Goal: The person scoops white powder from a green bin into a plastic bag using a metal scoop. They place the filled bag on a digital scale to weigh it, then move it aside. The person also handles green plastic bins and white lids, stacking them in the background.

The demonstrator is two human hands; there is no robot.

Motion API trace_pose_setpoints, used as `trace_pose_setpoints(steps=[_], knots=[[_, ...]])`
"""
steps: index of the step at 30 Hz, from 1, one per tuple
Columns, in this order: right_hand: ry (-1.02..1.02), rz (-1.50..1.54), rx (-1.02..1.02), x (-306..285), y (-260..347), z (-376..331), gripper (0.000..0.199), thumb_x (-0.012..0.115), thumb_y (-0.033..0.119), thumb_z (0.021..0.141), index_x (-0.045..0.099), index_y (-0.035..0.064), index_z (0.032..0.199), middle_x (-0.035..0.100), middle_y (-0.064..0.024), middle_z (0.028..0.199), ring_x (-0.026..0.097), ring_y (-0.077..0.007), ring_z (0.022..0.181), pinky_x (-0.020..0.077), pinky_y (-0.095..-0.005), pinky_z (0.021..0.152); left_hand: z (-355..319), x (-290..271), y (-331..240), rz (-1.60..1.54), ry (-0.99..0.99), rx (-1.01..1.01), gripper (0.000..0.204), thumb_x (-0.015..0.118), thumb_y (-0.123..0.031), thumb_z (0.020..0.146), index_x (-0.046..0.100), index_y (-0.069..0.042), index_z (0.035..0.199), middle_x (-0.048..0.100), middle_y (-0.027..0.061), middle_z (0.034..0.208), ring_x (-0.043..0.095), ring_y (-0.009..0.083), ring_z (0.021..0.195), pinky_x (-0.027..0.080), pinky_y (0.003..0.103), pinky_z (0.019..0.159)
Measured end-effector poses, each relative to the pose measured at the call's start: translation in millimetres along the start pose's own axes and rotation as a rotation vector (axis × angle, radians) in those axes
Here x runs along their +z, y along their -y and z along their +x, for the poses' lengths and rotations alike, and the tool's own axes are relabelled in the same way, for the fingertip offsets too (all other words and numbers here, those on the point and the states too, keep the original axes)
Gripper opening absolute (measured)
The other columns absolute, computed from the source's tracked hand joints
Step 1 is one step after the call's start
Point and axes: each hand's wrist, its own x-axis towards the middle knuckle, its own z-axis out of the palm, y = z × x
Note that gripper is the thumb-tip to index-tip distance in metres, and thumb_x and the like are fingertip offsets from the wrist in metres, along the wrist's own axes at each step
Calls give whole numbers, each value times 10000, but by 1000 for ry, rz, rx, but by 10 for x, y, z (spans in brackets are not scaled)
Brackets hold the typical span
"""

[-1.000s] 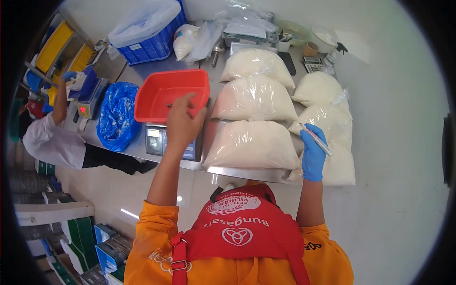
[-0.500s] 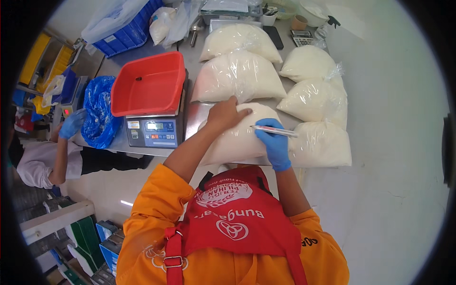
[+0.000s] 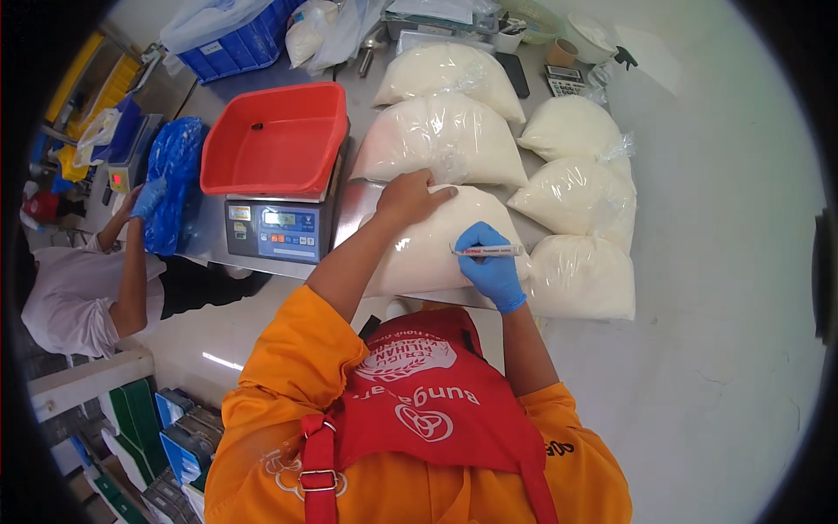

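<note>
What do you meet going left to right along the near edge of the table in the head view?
Blue plastic bag → digital scale with red tray → left hand on the near bag of white powder → gloved right hand holding a marker → another filled bag.

Probably a food-packing workroom: steel table (image 3: 367, 188), weighing scale (image 3: 275, 229), sealed bags of white powder (image 3: 449, 140).

Red tray (image 3: 275, 140) sits on digital scale (image 3: 278, 229), left side of steel worktop (image 3: 353, 205). Blue crate (image 3: 240, 48) at far left corner. Calculator (image 3: 566, 80) & brown cup (image 3: 561, 52) at back. Co-worker's blue-gloved hand (image 3: 147, 197) beside blue plastic bag (image 3: 177, 179).
</note>
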Motion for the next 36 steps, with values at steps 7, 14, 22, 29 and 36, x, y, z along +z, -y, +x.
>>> trace_pose_setpoints(steps=[7,14,22,29,36], knots=[[-82,-44,-8,44,-3,-6,89,638,17,762,568,51,804,536,-29,763,498,-94,628,423,-242,574,18,0,-2,2,-4,0,622,637,-568,791,637,-3,1052,663,197,1026,635,333,967,484,403,829],[-96,-7,-9,30,20,-12,84,627,5,750,562,48,780,538,-34,763,497,-102,624,429,-247,580,51,-14,1,-12,22,-40,618,649,-560,784,635,5,1036,664,200,1009,639,330,958,483,401,823],[-74,42,39,-36,-60,-40,83,614,0,747,564,47,794,534,-36,763,507,-106,661,424,-243,594,62,74,58,-46,-77,2,585,676,-555,772,615,7,922,651,204,875,631,331,815,473,399,731],[-189,33,30,-51,-51,-36,79,631,14,761,569,46,798,540,-39,768,498,-110,643,419,-239,592,94,46,41,-37,-30,-17,581,679,-559,772,608,4,897,651,199,871,632,325,821,471,401,732],[-174,9,91,-81,-84,-113,88,649,16,760,576,52,795,548,-39,771,508,-112,642,423,-247,592,102,62,63,-47,-44,-11,586,675,-557,777,618,8,922,655,202,883,632,317,815,474,390,740]])
